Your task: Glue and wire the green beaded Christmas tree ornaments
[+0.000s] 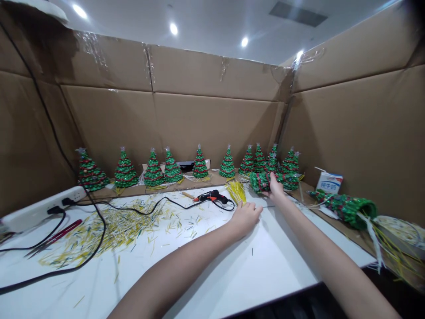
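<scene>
My right hand (276,189) is closed around a small green Christmas tree (259,181) with red trim, tipped on its side above the back of the white table. Its wide end points left. To the left, my left hand (245,220) rests low over the tabletop, fingers curled. A bundle of thin yellow strands (236,191) fans out from its fingertips, narrow end at the hand. Just beyond lies a black and orange glue gun (212,196). Finished-looking decorated trees (227,164) stand in a row behind.
Clipped yellow, white and green bits (122,226) cover the table's left side. Red-handled tweezers (66,231), a power strip (43,208) and black cables lie there. At right are a lying tree (352,210) with trailing strands, a drink carton (330,182) and a bowl (398,235). Cardboard walls (212,115) surround the table.
</scene>
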The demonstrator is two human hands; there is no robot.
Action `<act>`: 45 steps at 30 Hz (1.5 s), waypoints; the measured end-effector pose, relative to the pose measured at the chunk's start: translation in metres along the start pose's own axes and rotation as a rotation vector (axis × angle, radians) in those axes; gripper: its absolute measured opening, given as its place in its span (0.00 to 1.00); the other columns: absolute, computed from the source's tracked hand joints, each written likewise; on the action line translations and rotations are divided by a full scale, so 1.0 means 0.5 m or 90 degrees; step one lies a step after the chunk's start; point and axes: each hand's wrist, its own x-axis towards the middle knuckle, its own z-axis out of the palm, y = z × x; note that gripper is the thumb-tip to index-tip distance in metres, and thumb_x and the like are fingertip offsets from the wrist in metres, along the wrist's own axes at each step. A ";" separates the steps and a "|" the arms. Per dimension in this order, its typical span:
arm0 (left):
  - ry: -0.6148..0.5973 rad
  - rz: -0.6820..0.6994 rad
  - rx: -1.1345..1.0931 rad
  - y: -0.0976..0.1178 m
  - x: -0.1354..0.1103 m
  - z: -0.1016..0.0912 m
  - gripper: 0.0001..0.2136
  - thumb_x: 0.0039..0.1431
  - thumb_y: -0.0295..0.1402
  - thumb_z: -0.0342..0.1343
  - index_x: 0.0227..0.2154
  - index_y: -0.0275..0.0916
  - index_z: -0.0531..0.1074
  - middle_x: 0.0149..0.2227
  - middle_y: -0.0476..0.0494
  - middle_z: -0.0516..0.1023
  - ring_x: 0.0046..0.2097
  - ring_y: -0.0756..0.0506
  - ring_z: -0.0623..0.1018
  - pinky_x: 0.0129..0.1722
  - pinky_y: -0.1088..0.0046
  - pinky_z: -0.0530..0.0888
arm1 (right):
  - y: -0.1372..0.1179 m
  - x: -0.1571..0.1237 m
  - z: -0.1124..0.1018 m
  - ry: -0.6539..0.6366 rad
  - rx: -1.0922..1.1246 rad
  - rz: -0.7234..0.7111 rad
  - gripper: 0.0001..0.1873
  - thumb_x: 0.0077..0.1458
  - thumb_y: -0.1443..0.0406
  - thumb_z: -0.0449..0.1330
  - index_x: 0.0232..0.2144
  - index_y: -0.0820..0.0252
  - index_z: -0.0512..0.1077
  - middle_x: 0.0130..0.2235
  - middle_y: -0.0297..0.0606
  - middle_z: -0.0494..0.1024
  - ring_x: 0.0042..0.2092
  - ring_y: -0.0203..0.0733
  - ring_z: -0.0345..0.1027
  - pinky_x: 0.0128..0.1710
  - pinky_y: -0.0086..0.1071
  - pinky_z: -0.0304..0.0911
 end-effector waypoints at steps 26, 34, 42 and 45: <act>-0.012 0.003 -0.005 0.002 -0.009 -0.008 0.11 0.63 0.34 0.48 0.47 0.39 0.62 0.44 0.39 0.71 0.49 0.40 0.71 0.51 0.59 0.64 | 0.002 -0.031 0.006 0.115 -0.601 -0.280 0.37 0.53 0.45 0.54 0.51 0.70 0.56 0.51 0.61 0.64 0.49 0.63 0.67 0.47 0.45 0.62; 0.012 -0.012 0.001 0.005 -0.007 0.002 0.10 0.63 0.33 0.47 0.47 0.38 0.62 0.43 0.40 0.70 0.49 0.41 0.71 0.52 0.58 0.64 | 0.006 -0.047 0.026 0.127 -0.674 -0.339 0.35 0.56 0.45 0.52 0.50 0.70 0.56 0.49 0.60 0.64 0.47 0.62 0.69 0.44 0.45 0.63; 0.029 -0.021 -0.002 0.006 0.008 0.014 0.09 0.64 0.32 0.44 0.45 0.38 0.63 0.43 0.40 0.71 0.48 0.40 0.70 0.53 0.56 0.64 | 0.000 -0.037 0.014 0.124 -0.716 -0.329 0.37 0.54 0.43 0.52 0.50 0.72 0.57 0.48 0.61 0.66 0.45 0.62 0.70 0.42 0.44 0.65; 0.031 -0.015 -0.011 0.003 0.006 0.011 0.10 0.64 0.33 0.46 0.46 0.38 0.63 0.43 0.41 0.70 0.48 0.40 0.70 0.53 0.58 0.64 | -0.003 -0.032 0.017 0.121 -0.727 -0.322 0.39 0.53 0.42 0.52 0.51 0.73 0.57 0.48 0.62 0.67 0.46 0.63 0.70 0.43 0.46 0.64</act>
